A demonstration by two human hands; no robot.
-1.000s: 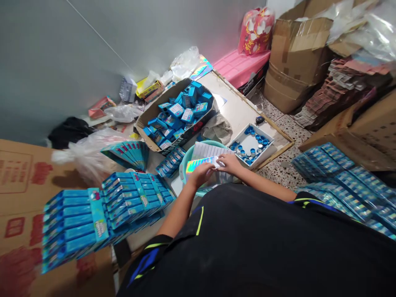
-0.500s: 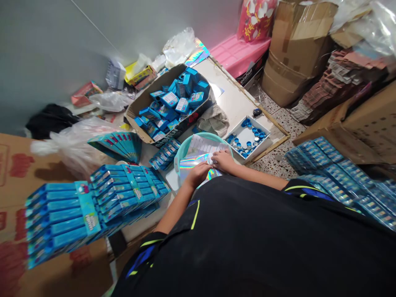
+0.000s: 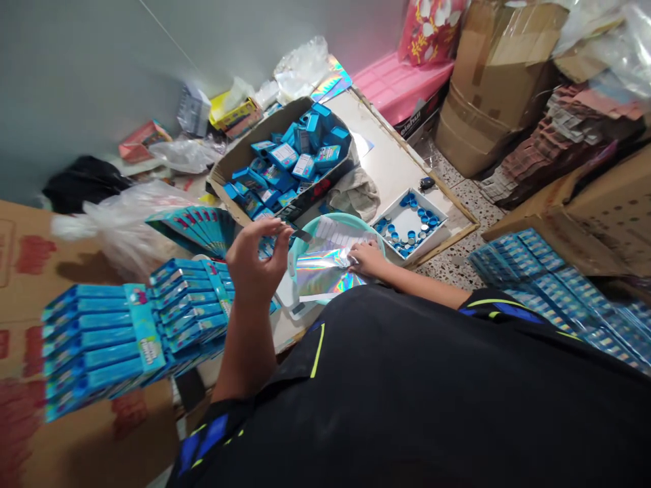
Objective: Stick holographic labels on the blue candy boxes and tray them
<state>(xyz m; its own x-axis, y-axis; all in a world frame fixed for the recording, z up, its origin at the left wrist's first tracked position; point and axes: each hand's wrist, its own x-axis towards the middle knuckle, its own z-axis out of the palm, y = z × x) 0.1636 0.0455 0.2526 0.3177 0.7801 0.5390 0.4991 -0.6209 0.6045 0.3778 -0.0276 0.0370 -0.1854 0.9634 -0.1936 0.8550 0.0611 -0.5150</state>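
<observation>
My left hand [image 3: 259,261] is raised to the left of the turquoise basin [image 3: 291,261], thumb and fingertips pinched together. A thin dark strip [image 3: 304,235] sticks out from its fingertips toward the basin; its kind is unclear. Over the basin lies a shiny holographic sheet [image 3: 325,274], with a white lined sheet [image 3: 338,232] behind it. My right hand [image 3: 367,259] rests at the right end of the holographic sheet, fingers curled onto its edge. What lies under those fingers is partly hidden.
Behind the basin stands a carton [image 3: 224,183] full of small blue boxes [image 3: 285,157]. To the right, a white tray [image 3: 407,224] holds blue round pieces. Stacked blue packs [image 3: 112,332] stand at left; wrapped blue packs [image 3: 554,278] lie at right.
My left hand has left the sheet and risen up and to the left, with the dark strip now showing at its fingertips. My right hand stays at the sheet.
</observation>
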